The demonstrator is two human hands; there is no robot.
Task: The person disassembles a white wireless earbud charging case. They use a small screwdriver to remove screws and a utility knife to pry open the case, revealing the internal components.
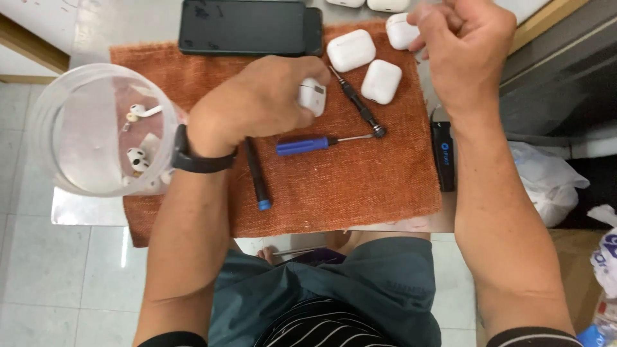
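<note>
Your left hand [257,103] sits near the middle of the rust-coloured cloth [360,193], its fingers clamped on a small white earbud case [313,96] that peeks out at the hand's 3 o'clock side. A black wristband [196,160] circles that wrist. Your right hand [466,51] hovers at the cloth's 1 o'clock corner, fingers curled together into a loose fist; a second white case [400,31] shows just at its 9 o'clock edge, touching the fingertips, though you cannot tell whether it is truly gripped.

Between your hands lie two more white cases: one [351,50] at 12 o'clock of the cloth and another [381,81] just beside it toward 4 o'clock. A thin black screwdriver [357,103] runs slantwise between them and your left hand. A blue-handled screwdriver [308,145] lies flat below your left hand, its tip pointing to 3 o'clock, meeting the black one's end. A black tool with a blue tip [257,177] lies near your left wrist, pointing to 6 o'clock.

A dark phone [247,27] rests at the cloth's 11 o'clock edge. At 9 o'clock stands a clear plastic tub [45,128] with loose white earbuds [136,157] inside. A small black device [443,154] lies on the counter [90,209] off the cloth's 3 o'clock edge.
</note>
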